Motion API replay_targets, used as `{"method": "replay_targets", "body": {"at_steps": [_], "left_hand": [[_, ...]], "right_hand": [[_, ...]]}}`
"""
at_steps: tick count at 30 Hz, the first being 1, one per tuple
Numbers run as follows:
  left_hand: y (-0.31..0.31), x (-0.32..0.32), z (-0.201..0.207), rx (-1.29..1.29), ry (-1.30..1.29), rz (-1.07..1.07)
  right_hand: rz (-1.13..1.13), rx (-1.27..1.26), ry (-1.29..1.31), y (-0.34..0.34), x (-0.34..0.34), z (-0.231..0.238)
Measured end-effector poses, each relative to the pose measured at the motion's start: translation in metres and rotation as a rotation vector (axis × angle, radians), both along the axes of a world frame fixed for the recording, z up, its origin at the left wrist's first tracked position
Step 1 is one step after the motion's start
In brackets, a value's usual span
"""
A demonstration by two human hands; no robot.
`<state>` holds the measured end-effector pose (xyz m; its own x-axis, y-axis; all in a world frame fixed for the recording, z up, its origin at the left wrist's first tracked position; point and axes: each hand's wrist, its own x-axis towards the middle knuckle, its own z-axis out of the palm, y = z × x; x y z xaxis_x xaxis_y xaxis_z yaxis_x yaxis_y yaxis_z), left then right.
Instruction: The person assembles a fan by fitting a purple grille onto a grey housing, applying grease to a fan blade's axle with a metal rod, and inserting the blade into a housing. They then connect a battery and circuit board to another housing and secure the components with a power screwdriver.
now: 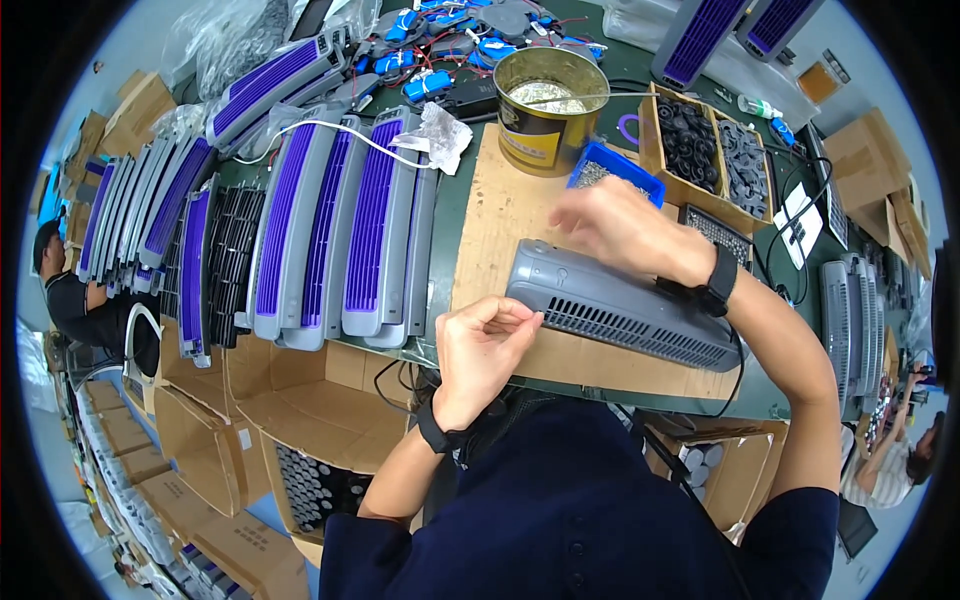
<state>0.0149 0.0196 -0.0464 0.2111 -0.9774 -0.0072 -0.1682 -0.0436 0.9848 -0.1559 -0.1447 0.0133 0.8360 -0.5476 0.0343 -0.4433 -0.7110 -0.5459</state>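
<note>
A long grey plastic housing [640,318] with rows of vent slots lies across a flat cardboard sheet [484,225] in front of me. At its near left edge is my left hand [478,355], thumb and forefinger pinched together; whatever they hold is too small to make out. My right hand [630,228] hovers over the far side of the housing, close to a blue tray [652,190] of small metal parts. Motion smears its fingers, so their grip cannot be read. Behind the blue tray stands a large open tin [545,130] with a thin rod across its mouth.
Grey housings with purple grilles [375,230] stand in a row at left. Blue-wrapped parts with red wires [430,85] are heaped at the back. A divided box [655,140] of black and grey parts stands back right. Cardboard boxes [320,400] sit below the table edge. Other people are at both sides.
</note>
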Motion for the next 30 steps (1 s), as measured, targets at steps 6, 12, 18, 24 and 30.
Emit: {"method": "replay_targets", "body": {"at_steps": [6,12,18,24,30], "left_hand": [[-0.021,0.018,0.018,-0.159,-0.327,0.006],[-0.12,0.003,0.064,-0.486,-0.742,-0.2],[-0.191,-0.04,0.041,-0.302,-1.189,-0.593],[-0.203,-0.06,0.018,-0.387,-1.256,-0.674],[-0.201,-0.06,0.021,-0.328,-1.214,-0.693]], "right_hand": [[-0.271,-0.293,0.223,-0.032,-0.043,-0.026],[-0.299,-0.511,0.27,-0.036,-0.052,-0.047],[-0.303,-0.473,0.207,-0.028,-0.057,-0.038],[-0.317,-0.588,0.281,-0.029,-0.056,-0.045],[-0.364,-0.562,0.193,-0.026,-0.06,-0.05]]}}
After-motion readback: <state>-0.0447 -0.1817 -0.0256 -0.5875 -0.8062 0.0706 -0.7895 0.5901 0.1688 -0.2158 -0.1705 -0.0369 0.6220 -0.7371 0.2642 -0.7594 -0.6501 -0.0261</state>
